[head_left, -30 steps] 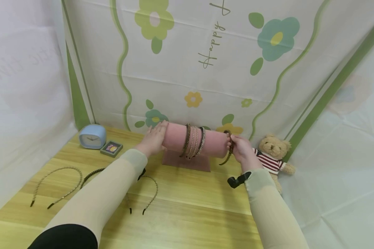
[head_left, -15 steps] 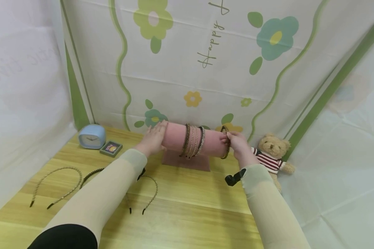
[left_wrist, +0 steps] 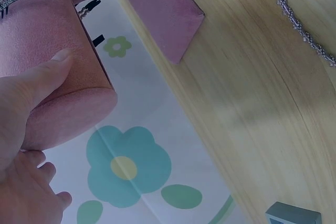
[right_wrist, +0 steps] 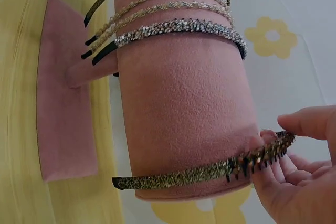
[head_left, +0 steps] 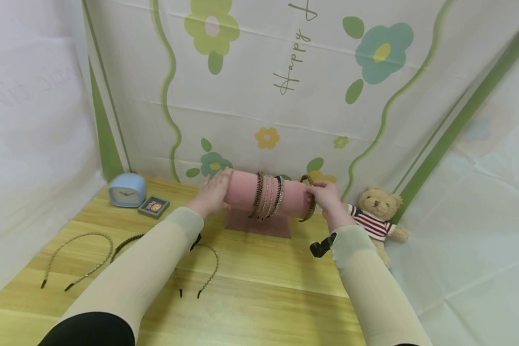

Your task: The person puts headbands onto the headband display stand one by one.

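Just pinching a sparkly headband (right_wrist: 178, 176) round a pink roll (right_wrist: 181, 93) with right hand (head_left: 327, 197), plus gripping its opposite end with left hand (head_left: 212, 193).

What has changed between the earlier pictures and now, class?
The right hand moved the glittery headband leftward over the pink roll's right end, keeping its grip. The left hand stayed at the roll's left end; the other headbands on it, clock and teddy bear stayed put.
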Tool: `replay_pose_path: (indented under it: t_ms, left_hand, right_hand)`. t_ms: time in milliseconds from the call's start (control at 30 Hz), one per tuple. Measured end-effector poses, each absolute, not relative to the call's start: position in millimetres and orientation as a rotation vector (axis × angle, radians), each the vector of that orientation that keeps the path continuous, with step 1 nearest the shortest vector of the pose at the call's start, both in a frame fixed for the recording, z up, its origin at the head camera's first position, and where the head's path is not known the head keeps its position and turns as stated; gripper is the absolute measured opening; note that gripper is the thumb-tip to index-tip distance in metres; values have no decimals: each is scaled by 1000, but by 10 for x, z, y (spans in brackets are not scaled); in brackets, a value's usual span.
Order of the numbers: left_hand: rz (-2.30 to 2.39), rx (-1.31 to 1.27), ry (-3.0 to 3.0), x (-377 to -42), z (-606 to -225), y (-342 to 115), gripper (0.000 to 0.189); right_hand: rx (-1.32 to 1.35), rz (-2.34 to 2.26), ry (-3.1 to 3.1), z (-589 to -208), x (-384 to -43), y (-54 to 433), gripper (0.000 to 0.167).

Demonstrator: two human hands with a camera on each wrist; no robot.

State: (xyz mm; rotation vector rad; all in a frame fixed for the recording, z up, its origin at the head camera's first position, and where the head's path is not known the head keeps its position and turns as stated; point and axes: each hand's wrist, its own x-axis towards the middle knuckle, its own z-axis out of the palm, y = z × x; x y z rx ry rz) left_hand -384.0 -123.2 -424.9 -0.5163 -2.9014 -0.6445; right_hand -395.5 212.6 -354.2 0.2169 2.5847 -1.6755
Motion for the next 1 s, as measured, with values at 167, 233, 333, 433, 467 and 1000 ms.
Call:
replay_pose_path:
  t_ms: [167,233,333,433,467,1000]
  left_hand:
    - [-655,-527,-2903,-3833,-4234,-1232,117]
    - [-658,-532,-2903,-3832,-4230,-1233,117]
    - [-653,-524,-2900,-3840,-4238,-1237,118]
    - [-647,-526,-2894,-3846,-4248,-1241,117]
    - [-643,-524,-2893,-3848,-4253,-1242,117]
    - [-644,-526,-2901,-3822,-4243,-1244,116]
  right_hand:
    - [224,-1510,2760,-3542,-3999,2092,44]
    - [214,-1400,2852,-3537,-4012,2077,42]
    - [176,-1235,2962,-3528,-4016,2051,39]
    - [133,-1102,3018,-3518,-4006,2025,33]
    - [119,-1063,3029,-3516,-4003,2016,32]
    - [-379,-1004,2948,-3484,-3996,2135,61]
